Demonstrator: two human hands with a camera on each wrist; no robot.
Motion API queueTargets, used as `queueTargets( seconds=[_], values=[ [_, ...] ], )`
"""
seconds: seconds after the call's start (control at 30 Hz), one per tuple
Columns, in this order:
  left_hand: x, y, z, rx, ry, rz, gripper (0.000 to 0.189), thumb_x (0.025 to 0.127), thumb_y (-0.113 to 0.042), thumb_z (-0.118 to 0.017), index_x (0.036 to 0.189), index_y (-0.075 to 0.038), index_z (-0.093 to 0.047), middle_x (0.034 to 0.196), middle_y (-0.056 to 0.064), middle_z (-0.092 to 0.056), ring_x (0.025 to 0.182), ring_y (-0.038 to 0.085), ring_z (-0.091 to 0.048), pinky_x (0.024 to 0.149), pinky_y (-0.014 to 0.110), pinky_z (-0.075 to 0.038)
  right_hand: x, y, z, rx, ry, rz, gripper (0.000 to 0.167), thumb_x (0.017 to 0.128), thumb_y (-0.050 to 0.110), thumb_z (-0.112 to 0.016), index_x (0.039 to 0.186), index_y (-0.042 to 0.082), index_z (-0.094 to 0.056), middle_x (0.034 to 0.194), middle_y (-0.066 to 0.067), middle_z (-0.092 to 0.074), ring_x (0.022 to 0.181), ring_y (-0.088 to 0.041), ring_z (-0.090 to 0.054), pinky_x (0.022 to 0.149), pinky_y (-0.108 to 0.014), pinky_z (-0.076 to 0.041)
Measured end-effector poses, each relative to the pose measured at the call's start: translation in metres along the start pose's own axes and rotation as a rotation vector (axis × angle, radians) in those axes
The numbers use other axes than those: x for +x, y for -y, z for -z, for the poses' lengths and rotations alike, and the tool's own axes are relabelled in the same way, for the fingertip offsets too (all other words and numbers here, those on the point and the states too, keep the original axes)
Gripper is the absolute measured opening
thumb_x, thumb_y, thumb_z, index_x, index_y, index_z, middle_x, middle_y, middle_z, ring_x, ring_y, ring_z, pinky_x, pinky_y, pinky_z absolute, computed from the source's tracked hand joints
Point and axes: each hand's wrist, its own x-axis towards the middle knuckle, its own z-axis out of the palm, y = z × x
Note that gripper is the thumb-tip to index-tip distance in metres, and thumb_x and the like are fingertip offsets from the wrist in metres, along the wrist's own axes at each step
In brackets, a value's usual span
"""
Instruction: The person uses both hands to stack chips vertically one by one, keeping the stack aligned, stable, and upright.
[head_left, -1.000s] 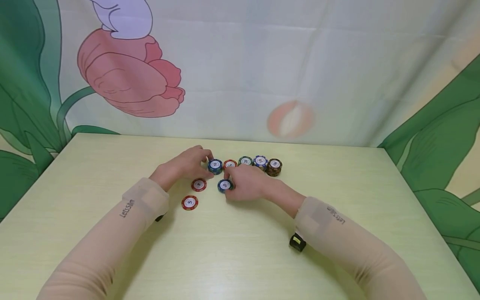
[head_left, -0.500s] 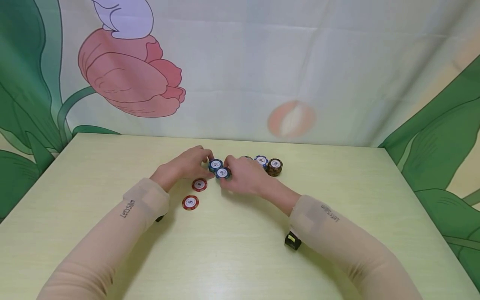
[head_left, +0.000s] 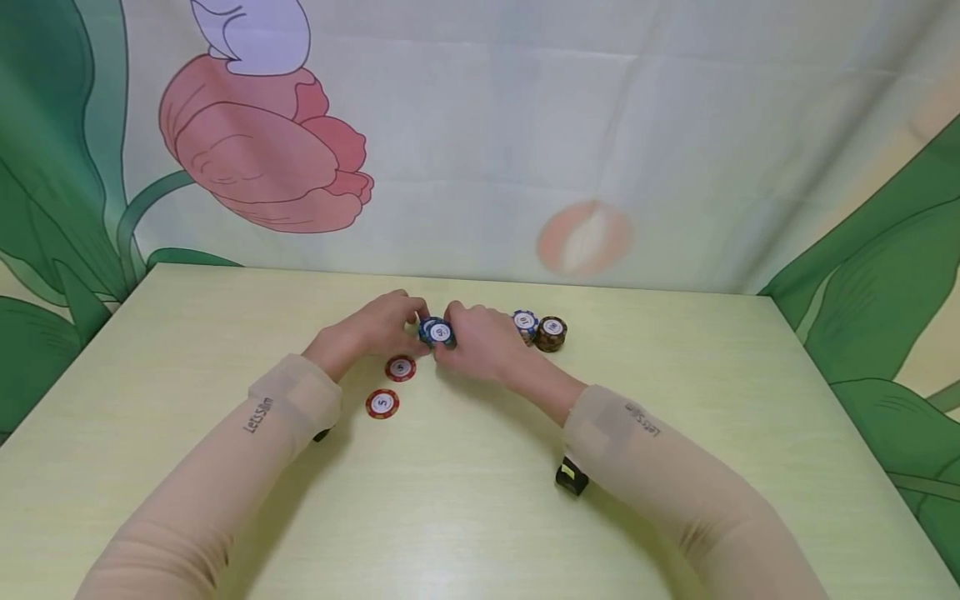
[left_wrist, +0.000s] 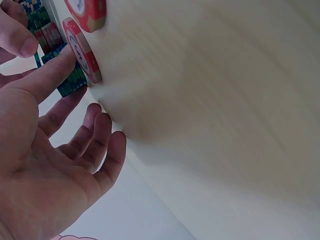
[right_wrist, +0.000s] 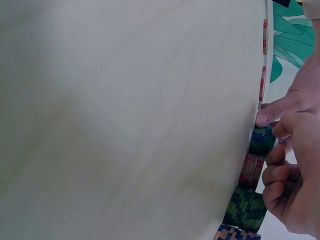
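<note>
My left hand (head_left: 381, 326) holds the side of a stack of blue poker chips (right_wrist: 262, 141), its thumb and a finger round it. My right hand (head_left: 481, 342) pinches a blue poker chip (head_left: 441, 332) that overlaps the top of that stack in the head view. In the left wrist view, the left thumb lies against the stack, and the other fingers curve loosely beyond it. A red poker chip (head_left: 401, 368) lies flat just below the left hand, with a second red chip (head_left: 382, 403) nearer the front.
A red stack (right_wrist: 251, 170) and a green stack (right_wrist: 245, 208) stand in line beside the blue one, hidden behind the right hand in the head view. Further right are a blue-and-white stack (head_left: 525, 323) and a brown stack (head_left: 552, 332). A printed curtain (head_left: 465, 150) hangs behind the table (head_left: 450, 500).
My right hand has carried the blue chip up and slightly left, from in front of the row to over the blue stack. My left hand has kept its place at the stack.
</note>
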Motion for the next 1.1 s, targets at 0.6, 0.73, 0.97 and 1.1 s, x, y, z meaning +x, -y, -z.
queueTargets(
  seconds=[0.6, 0.73, 0.97, 1.1],
  values=[
    [-0.0014, 0.0004, 0.001, 0.002, 0.01, 0.032, 0.038, 0.09, -0.018, -0.08, 0.121, -0.003, -0.064, 0.123, 0.024, -0.056, 0.109, 0.036, -0.056, 0.095, 0.047, -0.047, 0.0032, 0.0017, 0.0004, -0.015, 0.017, 0.062, 0.031, 0.104, 0.037, -0.061, 0.111, 0.007, -0.062, 0.078, -0.003, -0.062, 0.061, -0.017, -0.057, 0.053, -0.03, -0.045],
    [-0.0028, 0.0018, -0.001, -0.004, 0.012, 0.036, 0.038, 0.09, -0.018, -0.08, 0.121, -0.003, -0.063, 0.123, 0.024, -0.057, 0.109, 0.036, -0.056, 0.094, 0.047, -0.047, 0.0019, 0.0003, -0.0025, 0.022, 0.003, 0.079, 0.026, 0.103, 0.031, -0.063, 0.115, 0.008, -0.061, 0.076, -0.001, -0.063, 0.057, -0.015, -0.055, 0.05, -0.027, -0.042],
    [-0.0014, 0.0004, -0.002, -0.005, 0.008, 0.036, 0.039, 0.091, -0.019, -0.08, 0.122, -0.002, -0.063, 0.124, 0.023, -0.057, 0.109, 0.035, -0.056, 0.095, 0.047, -0.047, 0.0026, -0.0011, -0.0046, -0.013, -0.025, 0.103, 0.017, 0.103, 0.026, -0.064, 0.11, 0.01, -0.065, 0.078, 0.001, -0.063, 0.061, -0.014, -0.056, 0.054, -0.027, -0.044],
    [0.0, -0.0006, -0.0011, 0.003, 0.005, 0.038, 0.04, 0.091, -0.019, -0.08, 0.122, -0.002, -0.063, 0.124, 0.023, -0.057, 0.109, 0.034, -0.056, 0.096, 0.046, -0.047, 0.0033, -0.0003, -0.0025, -0.03, -0.028, 0.098, 0.018, 0.103, 0.026, -0.064, 0.111, 0.01, -0.066, 0.08, 0.0, -0.066, 0.063, -0.015, -0.058, 0.056, -0.029, -0.047]
  ],
)
